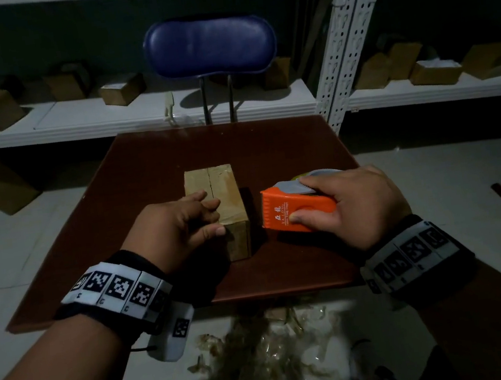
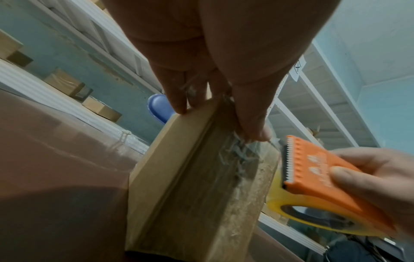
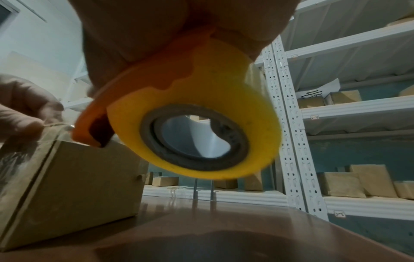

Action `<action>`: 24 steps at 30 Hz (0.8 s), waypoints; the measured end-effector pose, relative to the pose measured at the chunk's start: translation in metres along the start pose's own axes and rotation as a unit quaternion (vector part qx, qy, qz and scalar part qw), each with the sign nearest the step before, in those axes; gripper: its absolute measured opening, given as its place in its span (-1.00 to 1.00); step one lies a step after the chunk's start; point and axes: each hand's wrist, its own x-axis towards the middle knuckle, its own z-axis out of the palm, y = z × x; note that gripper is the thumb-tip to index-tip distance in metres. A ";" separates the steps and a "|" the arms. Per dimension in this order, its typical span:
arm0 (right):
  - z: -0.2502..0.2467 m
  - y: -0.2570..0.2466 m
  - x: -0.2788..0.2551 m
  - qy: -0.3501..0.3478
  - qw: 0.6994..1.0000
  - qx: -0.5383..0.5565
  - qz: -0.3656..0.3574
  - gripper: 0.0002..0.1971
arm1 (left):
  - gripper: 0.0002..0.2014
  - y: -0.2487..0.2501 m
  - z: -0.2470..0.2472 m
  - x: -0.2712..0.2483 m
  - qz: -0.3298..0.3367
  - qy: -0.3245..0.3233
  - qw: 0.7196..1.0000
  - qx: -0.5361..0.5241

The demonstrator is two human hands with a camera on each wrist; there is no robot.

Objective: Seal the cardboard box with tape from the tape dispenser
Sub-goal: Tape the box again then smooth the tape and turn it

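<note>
Though flap-split, tan cardboard box (image 1: 216, 191)

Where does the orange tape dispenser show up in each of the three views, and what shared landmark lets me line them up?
Head: the tape dispenser sits right of centre, gripped by the right hand, beside the cardboard box.
Left wrist: lower right, serrated edge next to the box.
Right wrist: fills the centre, yellow roll facing the camera.
Shared landmark: the cardboard box, on the dispenser's left in all three views.
</note>
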 end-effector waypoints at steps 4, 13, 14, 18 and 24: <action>0.003 -0.020 0.008 0.011 0.998 -0.036 0.056 -0.21 | -0.79 0.004 0.000 0.000 -0.013 -0.008 1.000 0.022; 0.004 -0.035 0.024 -0.041 0.986 -0.100 0.125 -0.31 | -0.82 0.007 0.003 0.003 -0.018 -0.007 0.999 0.036; 0.006 -0.035 0.026 -0.049 0.981 -0.131 0.132 -0.35 | -0.84 0.008 0.004 0.003 -0.016 -0.012 0.999 0.027; 0.012 -0.002 0.030 -0.078 0.963 -0.143 0.215 -0.44 | -0.89 0.011 0.007 0.001 -0.013 -0.022 1.000 0.003; 0.024 -0.010 0.027 -0.048 0.978 -0.081 0.185 -0.33 | -0.87 0.017 0.001 0.002 -0.041 -0.009 0.999 -0.020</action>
